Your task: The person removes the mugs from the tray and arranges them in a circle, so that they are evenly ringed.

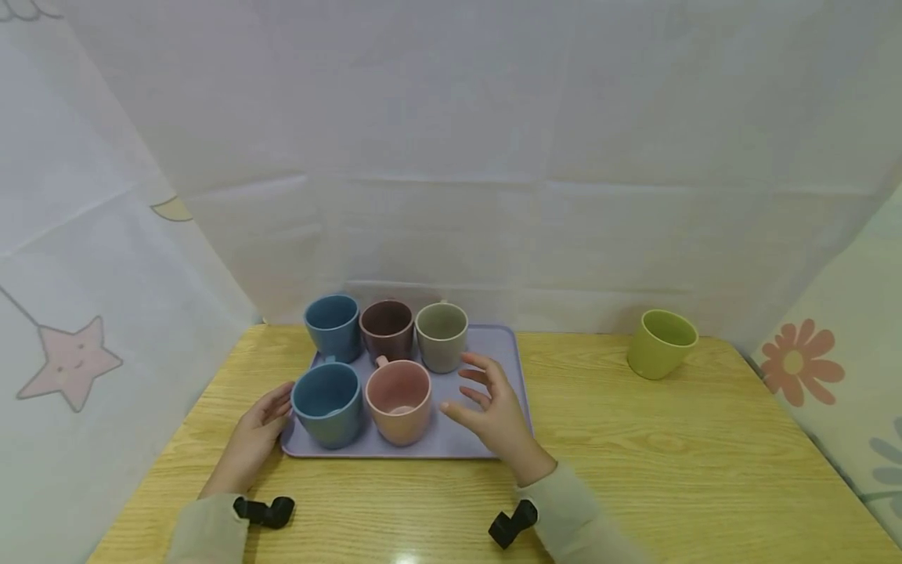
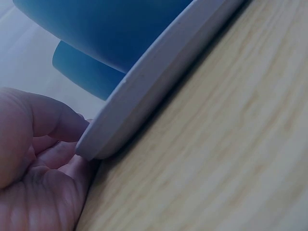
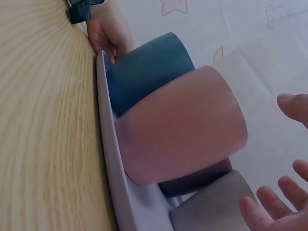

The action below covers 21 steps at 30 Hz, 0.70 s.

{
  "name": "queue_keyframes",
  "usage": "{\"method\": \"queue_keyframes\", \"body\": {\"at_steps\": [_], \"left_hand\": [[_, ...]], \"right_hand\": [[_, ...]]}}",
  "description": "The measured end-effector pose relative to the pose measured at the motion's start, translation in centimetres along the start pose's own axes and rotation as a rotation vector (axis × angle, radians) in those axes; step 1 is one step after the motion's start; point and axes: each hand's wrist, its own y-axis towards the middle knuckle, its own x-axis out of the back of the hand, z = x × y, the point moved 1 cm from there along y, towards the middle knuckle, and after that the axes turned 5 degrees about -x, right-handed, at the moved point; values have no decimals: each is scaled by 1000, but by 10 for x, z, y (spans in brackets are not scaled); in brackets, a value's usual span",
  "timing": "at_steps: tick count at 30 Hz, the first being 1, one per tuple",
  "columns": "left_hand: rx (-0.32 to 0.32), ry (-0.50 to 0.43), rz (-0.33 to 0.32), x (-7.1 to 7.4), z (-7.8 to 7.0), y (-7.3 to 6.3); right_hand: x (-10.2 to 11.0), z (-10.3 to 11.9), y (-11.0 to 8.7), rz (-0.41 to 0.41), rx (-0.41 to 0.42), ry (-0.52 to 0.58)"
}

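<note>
My left hand (image 1: 255,432) grips the left edge of a lavender tray (image 1: 451,439), beside the front blue mug (image 1: 330,419). In the left wrist view, its fingers (image 2: 57,118) bend around the tray's rim (image 2: 125,103). My right hand (image 1: 496,415) hovers over the right part of the tray, fingers spread and nothing in them. Nearest to it is a pink mug (image 1: 400,407), with a gap between the two. Behind stand another blue mug (image 1: 334,337), a dark maroon mug (image 1: 387,337) and a grey-green mug (image 1: 442,341), in a row.
A lime-green cup (image 1: 657,352) stands apart at the back right of the wooden table (image 1: 634,470). Pale cloth (image 1: 451,157) with printed figures hangs behind the table and along both sides. The tray's rim is low.
</note>
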Motion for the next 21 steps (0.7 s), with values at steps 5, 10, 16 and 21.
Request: {"method": "queue_keyframes", "body": {"at_steps": [5,10,16,21], "left_hand": [[-6,-5,2,0,1,0],[-2,2,1,1,1,-1],[11,9,0,1,1,-1],[10,10,3,0,2,1]], "right_hand": [[-14,-6,3,49,-45,36],[-29,-13,7,80,-66,32],[-43,-16,11,72,-77,12],[-51,-16,13,45,-104,-29]]}}
